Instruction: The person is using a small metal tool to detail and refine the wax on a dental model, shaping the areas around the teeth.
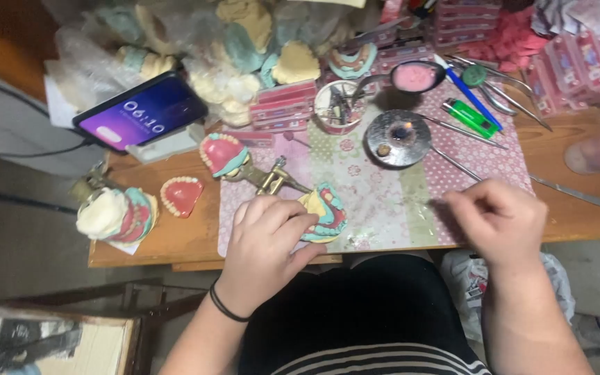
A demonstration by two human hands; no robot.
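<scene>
Hands first, since they sit lowest in the frame. Your left hand (270,236) lies at lower centre with its fingers curled over a dental cast (323,214) — yellow plaster with teal and red wax — and grips it against the patterned mat (390,201). The cast shows just right of your fingertips, its long axis running up-left to down-right, with a brass articulator arm (273,179) touching it at the upper left. Your right hand (498,219) is at lower right, well apart from the cast, its fingers pinched together; whether they hold a thin tool, you cannot tell from this view. The left hand is plainly the nearer one to the cast; the right would have to travel leftward across the mat to reach it.

Farther up the tabletop (175,239), a round metal dish (401,137) stands at centre with a long metal pick (456,163) beside it. Above that are a spoon of pink material (411,76), a small cup of instruments (338,106), a green lighter (472,117) and a blue pen (472,97).

At left — a pink denture base (181,195), a mounted plaster model (114,214) and a propped phone (140,111). Bagged plaster casts (230,48) fill the top of the frame, with pink boxes (578,62) at upper right.
</scene>
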